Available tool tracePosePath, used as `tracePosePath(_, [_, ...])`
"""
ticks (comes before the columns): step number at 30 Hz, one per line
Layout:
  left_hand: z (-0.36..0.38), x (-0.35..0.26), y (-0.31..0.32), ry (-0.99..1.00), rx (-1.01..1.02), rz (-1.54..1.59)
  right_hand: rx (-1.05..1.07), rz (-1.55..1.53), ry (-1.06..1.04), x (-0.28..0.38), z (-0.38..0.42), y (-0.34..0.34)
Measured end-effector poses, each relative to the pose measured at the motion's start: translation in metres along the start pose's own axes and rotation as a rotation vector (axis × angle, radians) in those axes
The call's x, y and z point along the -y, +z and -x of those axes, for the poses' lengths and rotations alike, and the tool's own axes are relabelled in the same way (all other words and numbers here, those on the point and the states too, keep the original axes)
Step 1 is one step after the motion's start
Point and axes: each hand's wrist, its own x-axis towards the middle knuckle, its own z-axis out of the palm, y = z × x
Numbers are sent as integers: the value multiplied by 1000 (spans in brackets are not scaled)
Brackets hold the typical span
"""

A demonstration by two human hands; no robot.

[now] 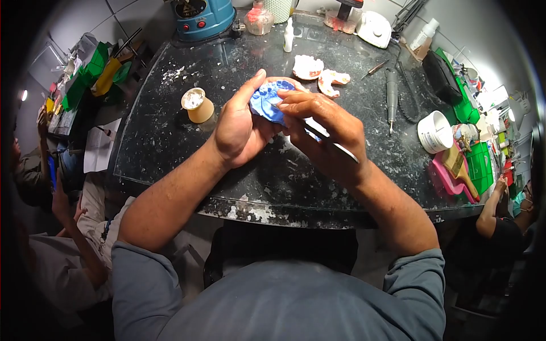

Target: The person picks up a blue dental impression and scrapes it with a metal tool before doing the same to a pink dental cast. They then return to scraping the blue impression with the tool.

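Note:
My left hand (238, 128) cradles a blue dental cast (266, 105) from below and the side, its thumb up along the left edge. Over the cast's right side is my right hand (324, 125), fingers closed round a slim, pen-like hand tool (344, 152) with a pale, shiny end sticking out below the palm. The tool's working tip is hidden behind the fingers, which are right at the cast's surface. Just beyond the hands lie two pinkish-white dental casts (307, 67), (333, 83). To the left stands a small cream cup (198, 107) with white powdery stuff in it.
A grey rotary handpiece (392, 96) with a coiled cord lies at right, near a white tub (435, 132) and a brush (462, 170). A blue machine (203, 18), a glass jar (259, 20) and a white dropper bottle (289, 35) stand at the back. Other people sit at both sides.

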Motion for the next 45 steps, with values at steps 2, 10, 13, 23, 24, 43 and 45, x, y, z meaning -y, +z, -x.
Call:
tracePosePath(2, [0, 0, -6, 0, 3, -17, 38, -9, 19, 2, -2, -1])
tracePosePath(10, [0, 2, -11, 23, 53, 10, 52, -8, 33, 2, 0, 0])
tracePosePath(13, [1, 1, -7, 29, 38, -2, 50, -17, 40, 3, 0, 0])
tracePosePath(23, [0, 0, -9, 36, 36, -38, 93, -16, 71, 5, 2, -3])
tracePosePath(24, [0, 0, -9, 35, 39, -41, 90, -13, 70, 3, 2, -3])
tracePosePath(43, [6, -17, 1, 124, 30, 157, -126, 41, -119, 1, -4, -13])
tracePosePath(45, [6, -16, -1, 125, 39, 140, -128, 50, -105, 0, -3, -13])
